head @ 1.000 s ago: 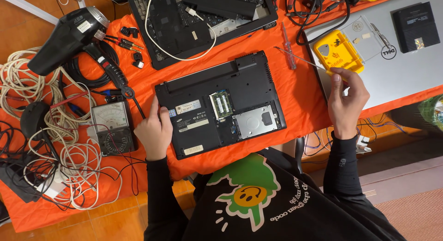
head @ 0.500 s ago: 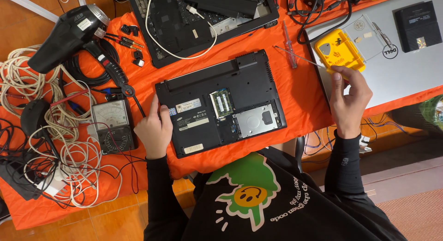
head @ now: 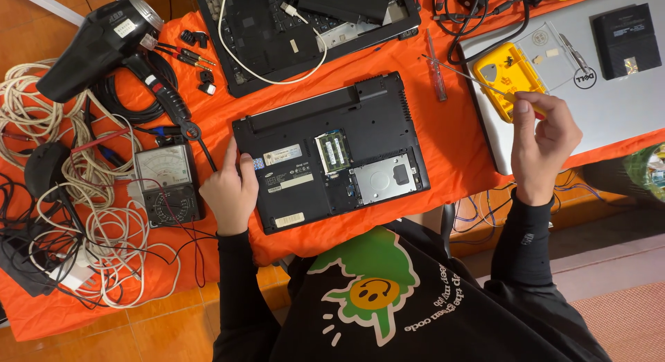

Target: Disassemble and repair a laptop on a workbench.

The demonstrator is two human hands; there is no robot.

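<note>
The left hand (head: 231,191) lies flat and open on the left edge of the black laptop (head: 331,151), which rests upside down on the orange cloth (head: 457,137) of the table, just in front of the person. Its bottom covers are off, so the memory (head: 332,151) and the silver drive bay (head: 385,178) are visible. Beside this hand stands an analog multimeter (head: 167,184). The right hand (head: 544,144) is raised at the right side and closed around a thin screwdriver (head: 478,81), whose tip points left. Under it lies a yellow parts box (head: 509,71) on a silver laptop (head: 609,99). Farther away are a black heat gun (head: 104,47) and another opened laptop (head: 305,29).
</note>
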